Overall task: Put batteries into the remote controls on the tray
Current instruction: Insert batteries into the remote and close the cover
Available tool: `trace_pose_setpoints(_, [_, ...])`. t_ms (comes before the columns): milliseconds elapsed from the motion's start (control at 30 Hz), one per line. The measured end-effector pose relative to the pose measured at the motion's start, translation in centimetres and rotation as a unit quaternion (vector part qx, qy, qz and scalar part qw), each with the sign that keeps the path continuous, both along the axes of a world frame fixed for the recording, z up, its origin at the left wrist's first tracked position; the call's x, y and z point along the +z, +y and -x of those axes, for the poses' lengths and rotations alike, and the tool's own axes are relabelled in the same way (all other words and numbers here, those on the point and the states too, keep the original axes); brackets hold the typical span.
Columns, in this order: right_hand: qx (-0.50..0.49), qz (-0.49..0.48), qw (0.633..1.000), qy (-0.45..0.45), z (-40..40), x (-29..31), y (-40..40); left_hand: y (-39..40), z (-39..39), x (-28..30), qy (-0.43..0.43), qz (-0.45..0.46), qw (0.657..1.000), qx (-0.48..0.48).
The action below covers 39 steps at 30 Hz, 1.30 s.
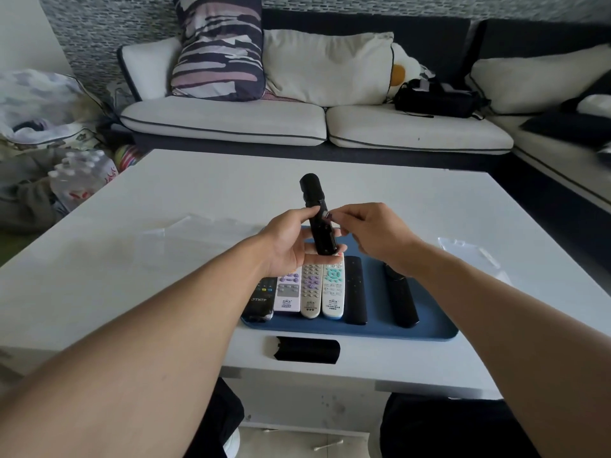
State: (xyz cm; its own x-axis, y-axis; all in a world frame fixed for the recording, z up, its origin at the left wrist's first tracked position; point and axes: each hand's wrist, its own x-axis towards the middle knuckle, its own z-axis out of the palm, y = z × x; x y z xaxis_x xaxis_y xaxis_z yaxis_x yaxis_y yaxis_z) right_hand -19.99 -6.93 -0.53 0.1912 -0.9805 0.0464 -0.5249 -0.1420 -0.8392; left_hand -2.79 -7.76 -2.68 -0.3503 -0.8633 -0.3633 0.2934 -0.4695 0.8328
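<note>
My left hand (291,239) holds a black remote control (315,206) upright above the tray, its open battery bay facing me. My right hand (370,233) pinches a small battery (329,215) at the side of that bay. The remote's black battery cover (307,350) lies on the white table in front of the blue tray (433,325). On the tray lie several remotes: a black one at the left (259,304), three light ones (310,292), a slim black one (355,292) and a long black one (401,299).
Clear plastic packaging lies on the white coffee table (132,292) at the left (185,236) and at the right (469,252). A sofa with cushions (297,120) stands behind the table. A pack of water bottles (82,176) sits on the floor at the left.
</note>
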Motion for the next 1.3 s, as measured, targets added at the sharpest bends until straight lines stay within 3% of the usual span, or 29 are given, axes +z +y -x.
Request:
trace_pose_setpoints(200, [0.002, -0.033, 0.999, 0.012, 0.4, -0.6, -0.6, 0.2, -0.2, 0.1, -0.018, -0.001, 1.0, -0.011])
trace_pose_setpoints(333, [0.018, -0.004, 0.997, 0.075, 0.4, -0.8, -0.3, 0.4, -0.2, 0.1, -0.042, 0.003, 0.998, -0.039])
trace_pose_setpoints(800, [0.04, 0.044, 0.994, 0.087, 0.4, -1.2, 0.2, 0.4, 0.0, -0.2, -0.064, 0.01, 0.994, -0.089])
trace_pose_setpoints(1033, [0.0, 0.052, 0.994, 0.098, 0.3, -1.3, 0.1, 0.3, 0.1, -0.5, -0.053, 0.021, 0.995, -0.081])
trace_pose_setpoints(1167, [-0.064, -0.045, 0.997, 0.0, 0.3, -0.5, 0.3, 0.1, 0.2, -0.4, -0.027, 0.016, 0.998, -0.05])
trace_pose_setpoints(1300, [-0.134, -0.213, 0.954, -0.161, 1.3, 0.1, -0.3, 0.0, 0.2, -0.6, -0.004, 0.01, 1.0, -0.02])
